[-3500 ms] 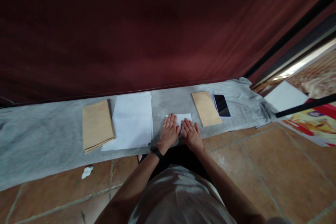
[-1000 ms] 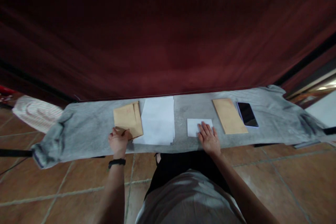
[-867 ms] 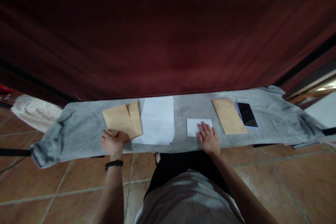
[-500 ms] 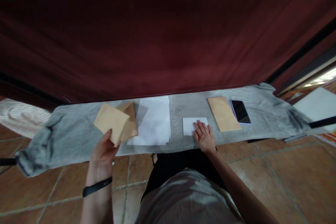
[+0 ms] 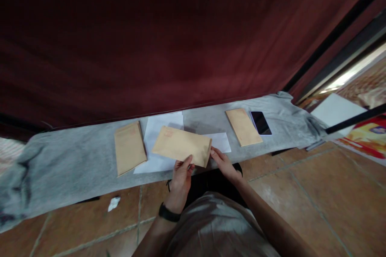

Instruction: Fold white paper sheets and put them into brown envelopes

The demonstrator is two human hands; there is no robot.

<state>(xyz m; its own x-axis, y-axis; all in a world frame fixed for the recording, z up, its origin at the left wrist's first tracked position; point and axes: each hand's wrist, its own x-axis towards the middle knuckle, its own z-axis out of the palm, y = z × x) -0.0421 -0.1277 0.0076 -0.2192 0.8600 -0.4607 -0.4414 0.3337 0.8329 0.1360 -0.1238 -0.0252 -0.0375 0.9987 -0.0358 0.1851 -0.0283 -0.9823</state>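
Note:
A tan envelope (image 5: 181,143) is held above the cloth-covered surface, its flap end toward the right. My left hand (image 5: 182,172) pinches its lower edge, thumb on top. At the flap end, my right hand (image 5: 222,163) has its fingertips against the envelope's right edge; whether they grip it is hard to see. Beneath lie white sheets (image 5: 161,123) and, partly covered, a folded white paper (image 5: 220,142). More tan envelopes (image 5: 130,147) rest at the left of the sheets. Another tan envelope (image 5: 243,127) lies on the right.
A phone (image 5: 261,123) lies beside the right envelope. Grey cloth (image 5: 75,160) covers the long narrow surface, with a dark red curtain (image 5: 169,48) behind it. A crumpled white scrap (image 5: 113,203) is on the tiled floor. Black bars stand at the right.
My left hand has carried an envelope from the left to the middle. My right hand has left the folded white paper and come to the envelope's flap end. The view has shifted.

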